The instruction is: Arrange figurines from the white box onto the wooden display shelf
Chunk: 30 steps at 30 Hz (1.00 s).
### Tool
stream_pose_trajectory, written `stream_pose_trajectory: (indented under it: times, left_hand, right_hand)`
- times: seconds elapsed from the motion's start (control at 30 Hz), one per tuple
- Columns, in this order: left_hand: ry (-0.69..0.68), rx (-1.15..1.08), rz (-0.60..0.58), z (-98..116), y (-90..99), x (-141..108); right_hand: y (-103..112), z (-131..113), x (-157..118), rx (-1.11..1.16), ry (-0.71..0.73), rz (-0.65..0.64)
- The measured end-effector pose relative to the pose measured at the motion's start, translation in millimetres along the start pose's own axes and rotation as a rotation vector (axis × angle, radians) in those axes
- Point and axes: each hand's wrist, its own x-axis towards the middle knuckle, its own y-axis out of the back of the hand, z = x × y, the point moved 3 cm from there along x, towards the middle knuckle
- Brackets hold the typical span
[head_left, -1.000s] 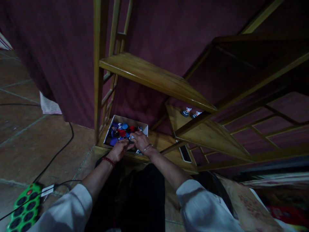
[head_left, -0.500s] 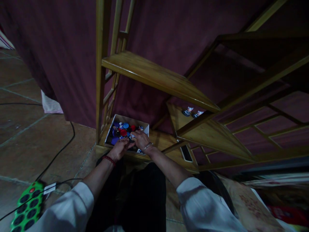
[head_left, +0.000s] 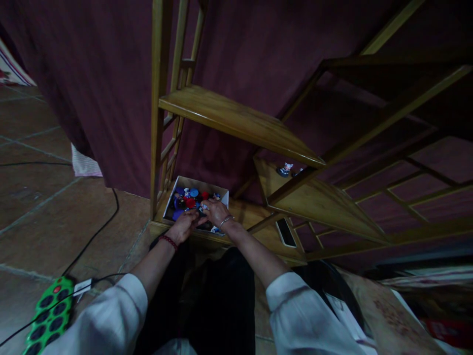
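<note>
An open cardboard box (head_left: 223,196) with a white outside stands on the low wooden shelf, filled with small figurines in blue, red, purple and white. Over its front part my two hands meet. My right hand (head_left: 217,212), with a silver bracelet at the wrist, pinches a small figurine (head_left: 203,208) by its upper part. From the left, the fingers of my left hand (head_left: 183,227) close in at the lower part of the same figurine; a red bead bracelet circles that wrist. Fingers hide much of the figurine, and its details are too small to make out.
Two figurines (head_left: 285,169) stand on a raised shelf (head_left: 306,193), one partly behind a slat. A phone-like dark slab (head_left: 286,232) lies on the lower shelf. An upper shelf board (head_left: 236,116) overhangs the box. On the floor lies a green power strip (head_left: 51,315) with black cables.
Both hands stay together over the box, with the figurine between them. The view has shifted slightly, and a slat now covers more of the second figurine on the raised shelf.
</note>
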Motion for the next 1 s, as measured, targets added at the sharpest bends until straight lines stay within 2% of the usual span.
stream_pose_trajectory:
  times: [0.33,0.6,0.87,1.0]
  left_hand:
    - [0.016,0.008,0.022,1.1,-5.1,-5.9]
    - [0.004,-0.003,0.02,-1.1,-4.0,-7.2]
    - [-0.018,-0.012,0.012,-1.7,-4.0,-8.0]
    - [-0.015,-0.002,0.007,-2.9,-2.4,-6.5]
  right_hand:
    - [9.6,-0.9,-6.1,0.076,-0.013,0.019]
    - [13.7,-2.2,-7.1,0.034,-0.051,0.03]
    - [20.0,-7.7,-8.3,-0.052,-0.105,-0.061]
    - [21.4,-8.5,-9.8,-0.051,-0.117,-0.066]
